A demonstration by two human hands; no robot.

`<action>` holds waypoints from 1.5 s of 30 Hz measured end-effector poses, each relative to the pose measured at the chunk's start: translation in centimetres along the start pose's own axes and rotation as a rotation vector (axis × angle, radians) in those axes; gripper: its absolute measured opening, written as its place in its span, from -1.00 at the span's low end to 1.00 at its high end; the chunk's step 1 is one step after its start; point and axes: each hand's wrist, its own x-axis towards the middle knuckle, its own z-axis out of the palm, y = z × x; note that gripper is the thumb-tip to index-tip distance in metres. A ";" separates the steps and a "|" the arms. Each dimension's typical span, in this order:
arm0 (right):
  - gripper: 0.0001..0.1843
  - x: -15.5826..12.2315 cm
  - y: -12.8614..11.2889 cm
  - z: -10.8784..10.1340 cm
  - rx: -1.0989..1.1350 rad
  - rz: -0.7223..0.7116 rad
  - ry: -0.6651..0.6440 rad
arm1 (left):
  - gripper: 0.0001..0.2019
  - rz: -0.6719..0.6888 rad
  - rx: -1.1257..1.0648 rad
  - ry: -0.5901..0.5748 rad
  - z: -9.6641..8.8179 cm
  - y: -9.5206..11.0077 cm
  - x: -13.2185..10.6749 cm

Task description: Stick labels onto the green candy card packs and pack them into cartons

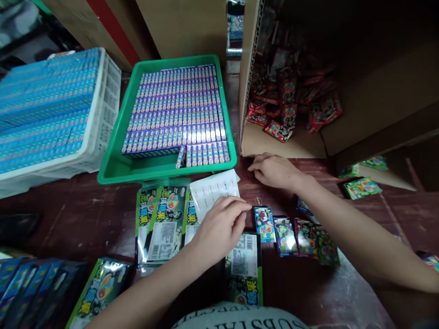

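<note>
My left hand (224, 224) lies over the lower edge of a white sheet of round stickers (212, 189), its forefinger stretched to the right and its thumb apart. Just beyond the fingertip, a small round sticker (258, 201) is on the dark red tabletop, above a blue candy box (264, 224). To the right, a purple box (285, 235), a red box (306, 236) and a dark green box (327, 246) lie in a row. My right hand (274, 171) rests palm down on the tabletop by the carton, fingers loosely bent and apart. Below my left hand is a black-and-green pouch (243, 269).
A green tray (118, 155) holds rows of purple boxes; a white crate (106, 100) of blue boxes stands left. On its side, an open carton (284, 151) contains many red packets. Several pouches (166, 224) lie left of my left hand, and green boxes (361, 187) at right.
</note>
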 end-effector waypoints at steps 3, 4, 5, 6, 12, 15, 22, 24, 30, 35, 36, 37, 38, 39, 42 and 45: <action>-0.68 0.4 -0.4 -0.4 -0.002 0.028 -0.028 | -0.74 -0.011 0.003 0.017 -0.1 -0.2 0.8; -0.71 0.5 -0.5 -0.5 0.000 0.030 -0.041 | -0.74 -0.016 0.009 0.027 -0.2 -0.3 1.1; -0.74 0.6 -0.6 -0.6 0.004 0.024 -0.058 | -0.74 -0.021 0.017 0.041 -0.3 -0.4 1.4; -0.78 0.6 -0.6 -0.7 0.009 0.013 -0.075 | -0.73 -0.027 0.027 0.057 -0.5 -0.5 1.8; -0.66 -0.7 0.0 -0.5 0.000 0.043 0.017 | -0.75 -0.044 0.055 0.122 -1.3 -0.6 3.2; -0.64 -0.9 -0.1 -0.4 -0.070 0.042 0.052 | -0.75 -0.048 0.045 0.114 -0.8 -0.6 3.3; -0.75 0.9 -0.2 -0.8 -0.131 0.034 -0.024 | -0.73 -0.060 0.070 0.053 -0.4 -0.4 1.8; -0.76 1.7 0.3 -1.0 -0.128 0.040 -0.075 | -0.72 -0.040 0.067 -0.021 -0.3 -0.2 0.6; -0.86 3.6 0.8 -1.6 -0.117 -0.007 -0.172 | -0.71 -0.022 0.128 -0.232 0.7 0.3 -3.4; -0.88 -0.5 -1.2 -3.8 0.102 -0.069 -0.057 | -0.72 -0.061 0.061 -0.276 -0.4 0.6 -3.8; -0.87 -2.4 -1.8 -4.3 0.234 -0.070 0.029 | -0.72 -0.070 -0.010 -0.294 -1.0 0.4 -3.8; -0.83 -4.6 -2.5 -4.7 0.379 -0.058 0.119 | -0.72 -0.080 -0.088 -0.304 -1.7 0.2 -3.8; -0.80 -7.0 -3.3 -4.8 0.519 -0.019 0.199 | -0.71 -0.091 -0.158 -0.282 -2.4 -0.3 -4.0; -0.78 -9.5 -4.2 -4.7 0.642 0.039 0.268 | -0.70 -0.112 -0.214 -0.211 -3.2 -0.8 -4.2; -0.79 -16.1 -7.2 -2.3 0.920 0.238 0.358 | -0.67 -0.258 -0.328 0.277 -4.9 -2.2 -5.2; -0.81 -19.3 -10.4 1.7 1.201 0.383 0.356 | -0.63 -0.350 -0.445 0.683 -5.1 -2.5 -6.5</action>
